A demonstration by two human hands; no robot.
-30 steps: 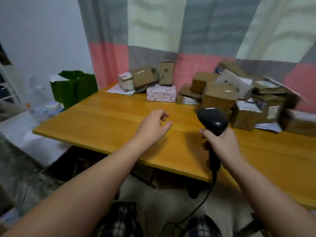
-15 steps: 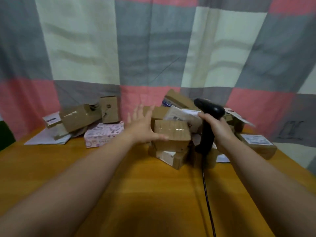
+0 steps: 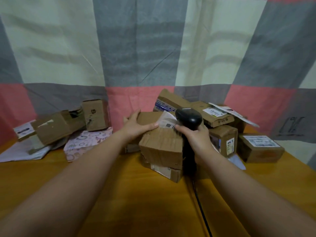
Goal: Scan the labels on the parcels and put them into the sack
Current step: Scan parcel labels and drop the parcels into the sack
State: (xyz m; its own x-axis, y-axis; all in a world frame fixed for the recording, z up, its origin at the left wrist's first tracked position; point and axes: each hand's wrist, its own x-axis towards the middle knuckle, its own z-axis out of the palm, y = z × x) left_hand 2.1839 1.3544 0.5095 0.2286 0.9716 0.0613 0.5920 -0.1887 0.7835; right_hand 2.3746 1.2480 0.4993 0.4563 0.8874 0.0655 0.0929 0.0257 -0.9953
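Cardboard parcel (image 3: 162,147) sat mid-frame, stacked on another box (image 3: 168,171) on the table (image 3: 119,194); left hand (image 3: 136,128) gripped its top, right hand (image 3: 196,140) was wrapped round the black scanner (image 3: 189,119) right beside it.

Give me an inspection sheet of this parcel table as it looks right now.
Surface: wooden table, parcels along its far side.
Job's things: cardboard parcels piled at the back; pink patterned box at left; barcode scanner; sack not in view.
Clutter: nothing seen.
Hands: left hand grips the top parcel of the middle stack; right hand grips the barcode scanner beside that parcel's label.
Cables: black cable runs from the barcode scanner toward the near edge.
Surroundings: checked curtain behind the table.
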